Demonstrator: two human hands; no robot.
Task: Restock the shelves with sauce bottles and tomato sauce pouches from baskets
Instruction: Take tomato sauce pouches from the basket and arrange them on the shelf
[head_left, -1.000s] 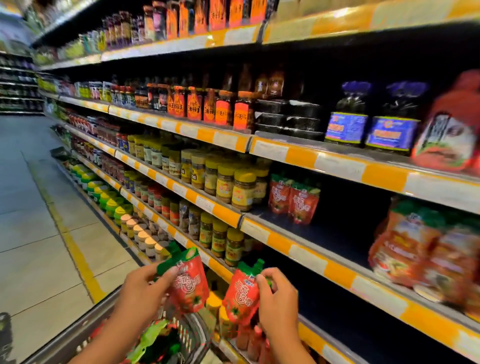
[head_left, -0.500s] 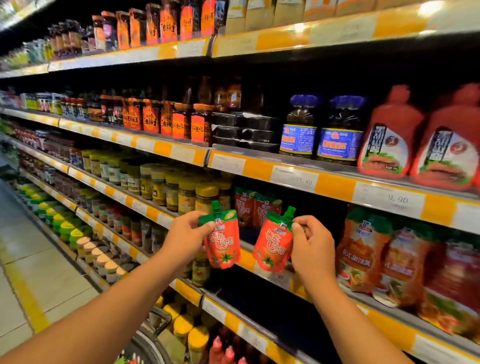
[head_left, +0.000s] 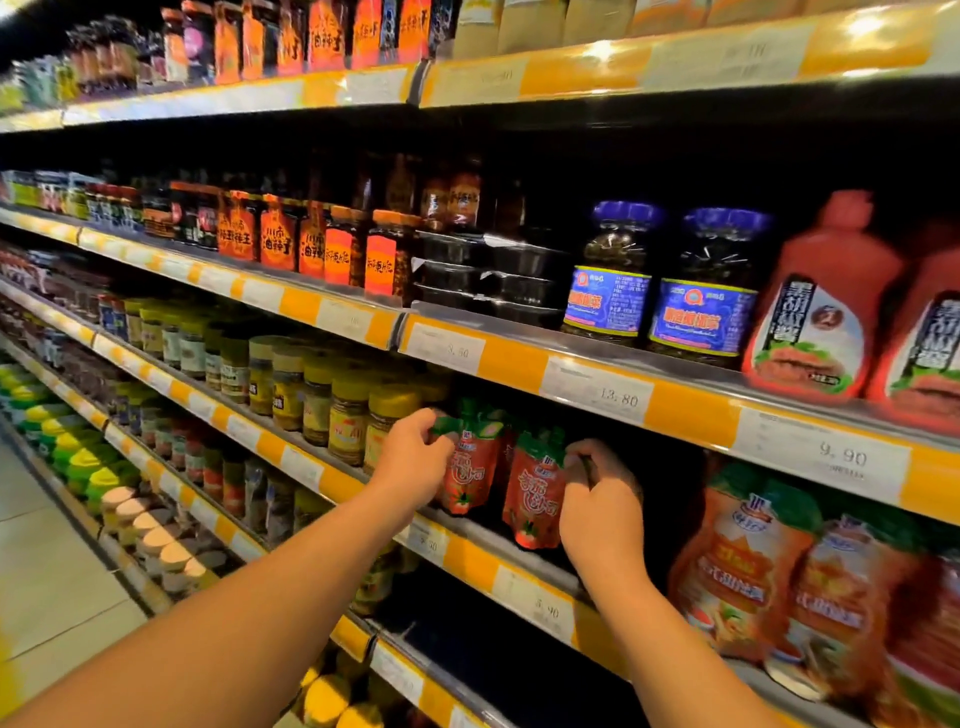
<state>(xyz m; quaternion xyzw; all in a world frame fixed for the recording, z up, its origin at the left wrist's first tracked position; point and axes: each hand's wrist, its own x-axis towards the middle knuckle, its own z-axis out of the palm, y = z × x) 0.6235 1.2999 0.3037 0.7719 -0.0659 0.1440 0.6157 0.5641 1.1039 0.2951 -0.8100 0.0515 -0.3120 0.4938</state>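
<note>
Head view: both arms reach into the third shelf (head_left: 519, 540) down, whose front edge carries orange and white price strips. The left hand (head_left: 415, 462) has its grip closed on the green top corner of a red tomato sauce pouch (head_left: 467, 467), fingers curled over the cap end, so the pouch stands upright at the shelf front, its base on or just above the shelf. The right hand (head_left: 602, 499) pinches the upper right edge of a second tomato sauce pouch (head_left: 535, 499), which stands upright just right of the first one, lower part near the shelf lip. More red pouches stand dimly behind these two, too dark to count. To the left on the same shelf stand yellow-lidded jars (head_left: 343, 415), close beside the left hand. To the right lie large orange sauce bags (head_left: 743, 566). On the shelf above stand two blue-labelled jars (head_left: 654, 291) and red squeeze bottles (head_left: 821, 312), with price tags reading 13.80 and 9.90 below them.
</note>
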